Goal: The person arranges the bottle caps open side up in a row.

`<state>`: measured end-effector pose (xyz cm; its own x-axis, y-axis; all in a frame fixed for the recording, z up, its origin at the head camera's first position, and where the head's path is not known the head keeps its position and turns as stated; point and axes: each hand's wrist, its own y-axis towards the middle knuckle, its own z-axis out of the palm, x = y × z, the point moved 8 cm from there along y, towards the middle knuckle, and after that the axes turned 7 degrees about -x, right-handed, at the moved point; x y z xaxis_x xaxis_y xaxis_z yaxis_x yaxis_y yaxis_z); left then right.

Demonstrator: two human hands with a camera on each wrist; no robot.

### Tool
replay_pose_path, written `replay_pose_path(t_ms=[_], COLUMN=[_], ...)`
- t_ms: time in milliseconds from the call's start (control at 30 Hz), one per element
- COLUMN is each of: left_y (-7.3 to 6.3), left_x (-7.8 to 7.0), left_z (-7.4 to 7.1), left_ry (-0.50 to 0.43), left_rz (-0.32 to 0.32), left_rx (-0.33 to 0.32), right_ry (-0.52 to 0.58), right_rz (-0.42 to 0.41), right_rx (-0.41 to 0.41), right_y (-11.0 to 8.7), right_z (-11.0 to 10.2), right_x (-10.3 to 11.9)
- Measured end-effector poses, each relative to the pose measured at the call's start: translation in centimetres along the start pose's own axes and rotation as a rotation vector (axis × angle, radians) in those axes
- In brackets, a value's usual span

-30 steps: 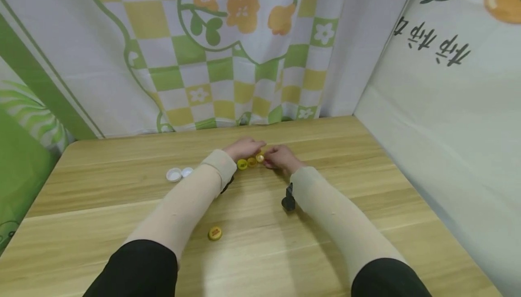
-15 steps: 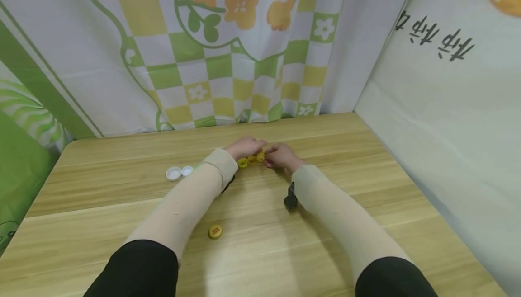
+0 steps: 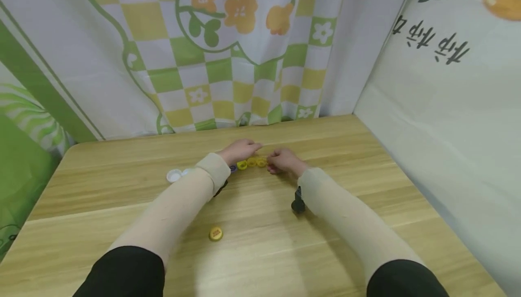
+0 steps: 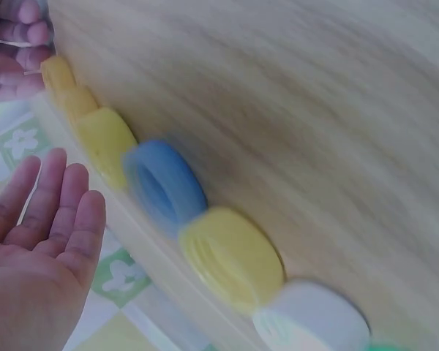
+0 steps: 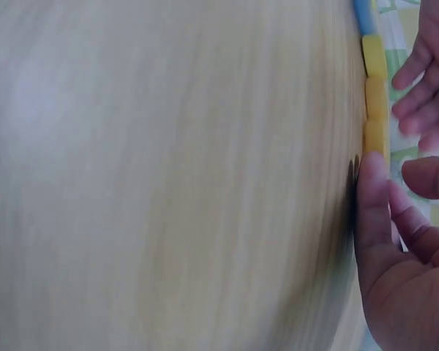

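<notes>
Bottle caps stand in a touching row on the table. At its right end are two orange-yellow caps (image 3: pixel 261 163) (image 5: pixel 376 99), then a yellow cap (image 3: pixel 242 165) and a blue cap (image 4: pixel 164 186). Farther left come another yellow cap (image 4: pixel 234 259), a white cap (image 4: pixel 314 318) and a sliver of green (image 4: pixel 388 348). My left hand (image 3: pixel 239 151) hovers just behind the row, fingers extended, holding nothing. At the right end, a fingertip of my right hand (image 3: pixel 283 161) touches the last orange-yellow cap; its other fingers are loosely bent. My left forearm hides part of the row in the head view.
A single yellow cap with red print (image 3: pixel 215 233) lies nearer me on the wooden table (image 3: pixel 252 261). A white cap (image 3: pixel 174 176) marks the row's far left. A patterned curtain (image 3: pixel 244 80) hangs behind the table, and a white printed sheet (image 3: pixel 443 116) on the right.
My left hand has drawn back a little to the left, uncovering the blue cap. My right hand has shifted slightly right. The last orange-yellow cap shows more plainly between them.
</notes>
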<state>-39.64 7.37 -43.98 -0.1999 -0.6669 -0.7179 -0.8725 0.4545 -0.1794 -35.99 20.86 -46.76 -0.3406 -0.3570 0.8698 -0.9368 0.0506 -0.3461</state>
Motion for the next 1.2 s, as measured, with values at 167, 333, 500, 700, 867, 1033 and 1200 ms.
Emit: replay_pose_path(t_ms=[167,333,500,700,867,1033,1200], left_y=[-0.5,-0.5,-0.6,-0.4,-0.8,-1.7,-4.0], left_x=[0.4,0.5,0.4,0.2,-0.1,0.7,1.4], left_z=[-0.5,-0.1,0.3,0.3,-0.1,-1.3,-3.3], left_ry=[0.112,0.155,0.138,0.145,0.132,0.004,-0.114], left_rz=[0.015,0.040,0.058,0.053,0.054,0.004,-0.022], left_rx=[-0.002,0.001,0.008,0.005,-0.010,-0.082,-0.138], right_ry=[-0.003,-0.002,-0.001,-0.030,-0.033,-0.012,-0.066], right_rz=[0.013,0.009,0.011,-0.004,-0.001,-0.004,-0.045], right_rx=[0.005,-0.023,-0.063,-0.080,-0.079,-0.083,-0.048], right_y=[-0.3,0.0,0.3,0.6,0.7,0.1,-1.0], right_z=[-0.1,0.3,0.5,0.4,0.2,-0.3,-0.4], right_x=[-0.1,-0.3,-0.4,-0.1,0.0,0.0,0.9])
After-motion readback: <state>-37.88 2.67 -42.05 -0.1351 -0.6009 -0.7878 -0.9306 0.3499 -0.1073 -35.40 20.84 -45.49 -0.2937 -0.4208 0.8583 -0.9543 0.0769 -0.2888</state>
